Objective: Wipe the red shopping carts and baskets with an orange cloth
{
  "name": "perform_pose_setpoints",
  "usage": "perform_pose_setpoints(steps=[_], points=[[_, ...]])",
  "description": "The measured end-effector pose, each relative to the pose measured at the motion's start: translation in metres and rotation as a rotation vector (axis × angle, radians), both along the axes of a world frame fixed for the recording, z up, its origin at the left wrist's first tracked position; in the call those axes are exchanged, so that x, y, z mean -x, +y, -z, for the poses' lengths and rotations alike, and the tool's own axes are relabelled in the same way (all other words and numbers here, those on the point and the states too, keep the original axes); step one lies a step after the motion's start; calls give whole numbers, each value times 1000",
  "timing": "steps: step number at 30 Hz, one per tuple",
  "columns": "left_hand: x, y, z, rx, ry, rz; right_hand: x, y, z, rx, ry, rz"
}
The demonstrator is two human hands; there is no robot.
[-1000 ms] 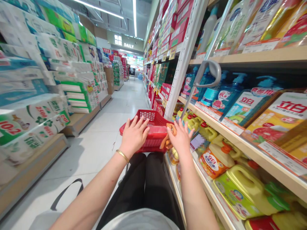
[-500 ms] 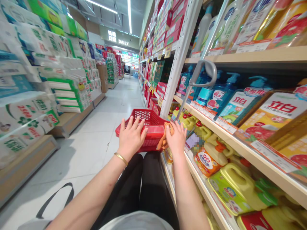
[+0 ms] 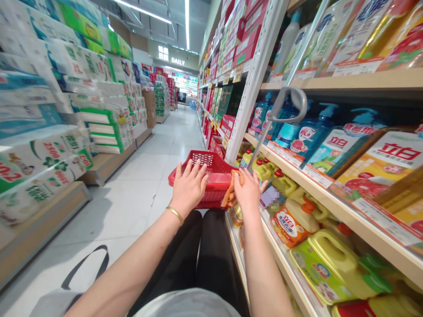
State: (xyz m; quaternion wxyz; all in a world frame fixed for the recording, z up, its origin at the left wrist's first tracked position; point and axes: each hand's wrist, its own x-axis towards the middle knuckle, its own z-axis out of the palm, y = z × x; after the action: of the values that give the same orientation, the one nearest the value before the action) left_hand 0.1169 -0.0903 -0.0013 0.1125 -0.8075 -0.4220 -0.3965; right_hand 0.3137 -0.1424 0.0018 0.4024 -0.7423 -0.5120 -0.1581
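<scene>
A red plastic basket [image 3: 216, 178] with perforated walls is in front of my knees. My left hand [image 3: 191, 184] lies palm down over its near rim, fingers stretched and spread. An orange cloth [image 3: 230, 193] hangs at the basket's right corner. My right hand [image 3: 247, 190] has this cloth between thumb and fingers, with the outer fingers fanned out; its palm is hidden. Just beyond the right hand, a metal rod rises at a slant to a grey loop handle [image 3: 303, 105]. The rod's lower end is hidden behind the hand.
On the right, a shelf [image 3: 343, 189] holds pump bottles above and yellow detergent jugs [image 3: 337, 259] below. Stacked tissue packs [image 3: 62, 149] stand on low platforms at left. A tiled aisle [image 3: 168, 145] runs ahead. A grey bag [image 3: 54, 301] is at lower left.
The view has turned slightly left, so the surroundings appear shifted right. Both hands stay at the basket. My right hand's outer fingers are spread a little wider, and the cloth is still with it.
</scene>
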Motion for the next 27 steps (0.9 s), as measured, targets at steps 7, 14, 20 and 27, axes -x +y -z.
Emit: perform_pose_setpoints(steps=[7, 14, 20, 27], points=[[3, 2, 1, -21, 1, -38, 51, -2, 5, -12, -229, -280], [2, 1, 1, -28, 1, -30, -25, -2, 8, -9, -34, 29], [0, 1, 2, -26, -2, -21, 20, 5, 3, -66, -122, -169], [7, 7, 1, -26, -2, -15, -15, -1, 11, -60, -188, -195]])
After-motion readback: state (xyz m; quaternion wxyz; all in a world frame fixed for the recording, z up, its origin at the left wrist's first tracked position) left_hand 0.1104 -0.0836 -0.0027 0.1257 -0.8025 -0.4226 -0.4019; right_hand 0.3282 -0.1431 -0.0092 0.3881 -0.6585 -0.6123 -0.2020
